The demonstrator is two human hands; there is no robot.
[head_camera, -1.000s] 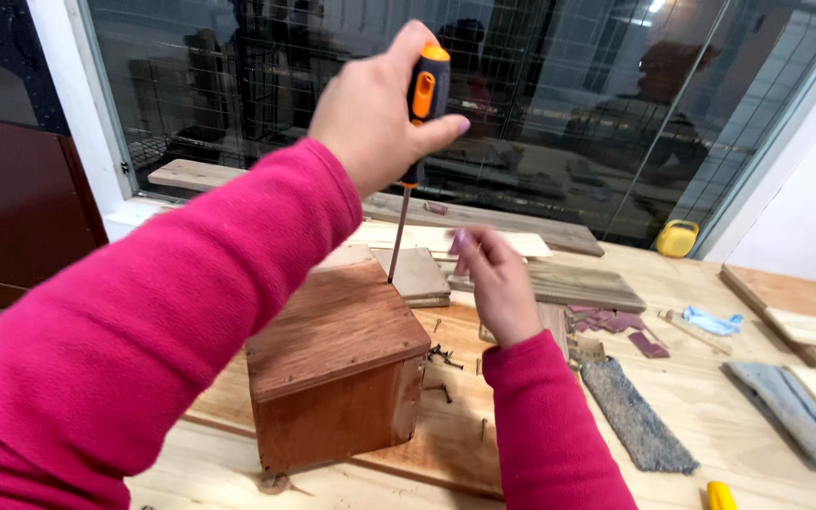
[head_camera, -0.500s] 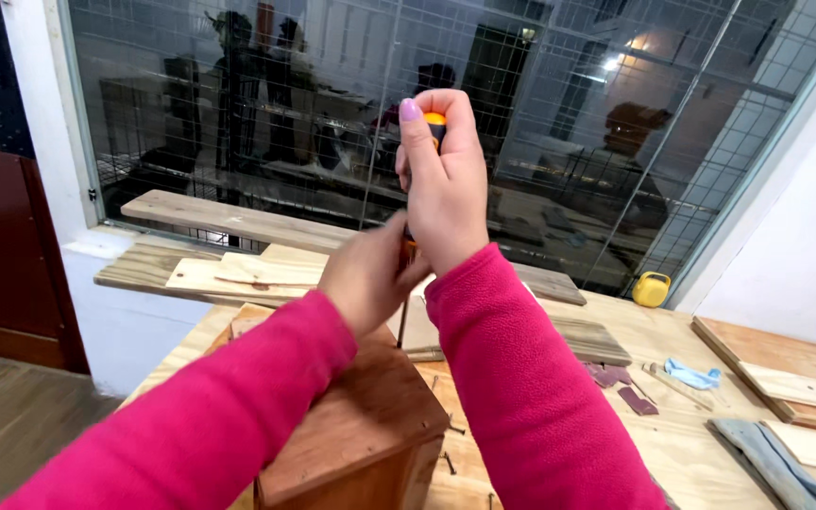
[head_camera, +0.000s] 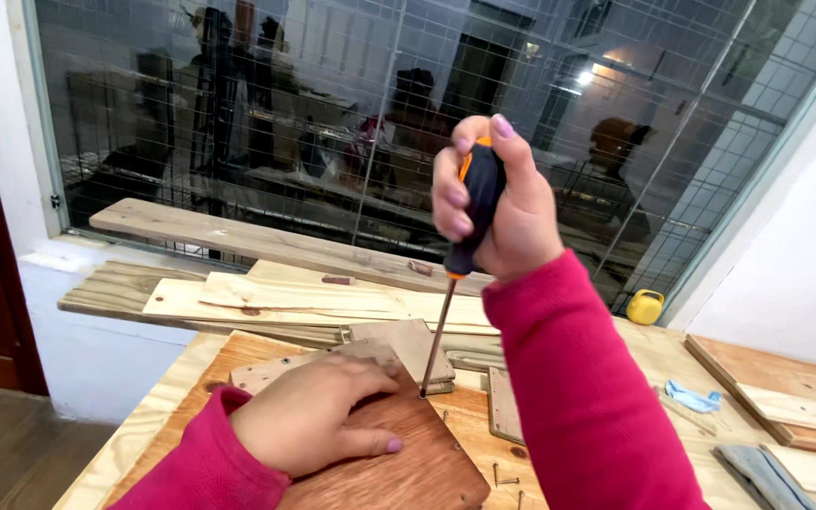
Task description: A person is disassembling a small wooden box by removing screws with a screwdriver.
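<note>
Below right hand (head_camera: 507, 203) grip: screwdriver (head_camera: 465, 236), tip on box (head_camera: 399, 453).

At lower centre, the left hand (head_camera: 318, 425) lies on the wooden box (head_camera: 399, 463); the screwdriver (head_camera: 455, 283) stands above its corner, planks (head_camera: 276, 297) behind, on the table (head_camera: 663, 368).

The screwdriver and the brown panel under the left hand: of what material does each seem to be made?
Screwdriver: the shaft looks like bare grey metal, thin and slightly shiny; the handle seems black and orange plastic or rubber. Brown panel: apparently wood, stained reddish-brown with a satin finish, since grain lines show.
</note>
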